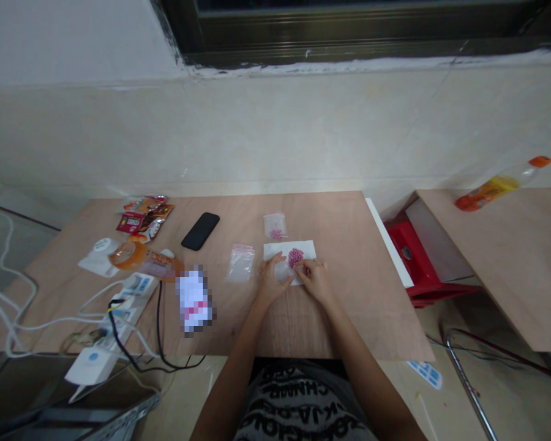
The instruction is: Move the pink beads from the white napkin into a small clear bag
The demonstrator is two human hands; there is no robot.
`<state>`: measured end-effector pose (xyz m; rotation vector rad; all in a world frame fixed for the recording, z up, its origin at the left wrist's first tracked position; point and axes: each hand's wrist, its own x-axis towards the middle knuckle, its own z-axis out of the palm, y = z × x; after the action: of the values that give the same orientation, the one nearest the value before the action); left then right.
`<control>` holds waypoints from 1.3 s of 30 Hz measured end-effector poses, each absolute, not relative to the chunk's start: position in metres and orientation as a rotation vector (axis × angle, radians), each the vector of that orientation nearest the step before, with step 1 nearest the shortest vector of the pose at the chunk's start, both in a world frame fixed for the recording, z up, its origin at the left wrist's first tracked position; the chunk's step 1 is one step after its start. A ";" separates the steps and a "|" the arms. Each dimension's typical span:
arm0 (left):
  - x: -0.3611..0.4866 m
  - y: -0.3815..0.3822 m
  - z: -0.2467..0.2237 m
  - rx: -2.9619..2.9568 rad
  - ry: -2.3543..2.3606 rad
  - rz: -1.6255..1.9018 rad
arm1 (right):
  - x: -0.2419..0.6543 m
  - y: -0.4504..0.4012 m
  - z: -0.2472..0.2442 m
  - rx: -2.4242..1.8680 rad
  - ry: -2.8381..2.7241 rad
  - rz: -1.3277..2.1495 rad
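The pink beads [296,256] lie in a pile on the white paper [306,247], at 12 o'clock from the wearer. Right hand [314,278] — fingertips touching the pile's 5 o'clock edge; grasp cannot be determined. Left hand [271,280] — fingers spread on the paper at 8 o'clock from the pile, clenching nothing. A small bag [275,225] lies toward 11 o'clock.

tabletop [349,245]: matt, smooth, wood-look; zip bags [241,263]: clear, shiny plastic; phone [201,231]: blk w/ smooth glossy finish; stool [413,260]: glossy red plastic.
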<state>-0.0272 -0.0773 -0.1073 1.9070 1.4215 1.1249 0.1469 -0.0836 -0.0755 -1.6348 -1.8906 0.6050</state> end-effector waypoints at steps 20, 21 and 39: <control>-0.029 -0.076 -0.111 1.826 1.407 1.157 | 0.150 -0.077 -0.080 -1.532 -1.912 0.738; -0.029 -0.076 -0.111 1.822 1.407 1.155 | 0.150 -0.078 -0.080 -1.543 -1.918 0.718; -0.028 -0.077 -0.108 1.810 1.405 1.175 | 0.154 -0.081 -0.085 -1.787 -1.850 0.461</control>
<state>-0.0276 -0.0767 -0.1076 1.8099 1.4052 1.1749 0.1537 -0.0814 -0.0847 -1.7873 -1.8498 0.4611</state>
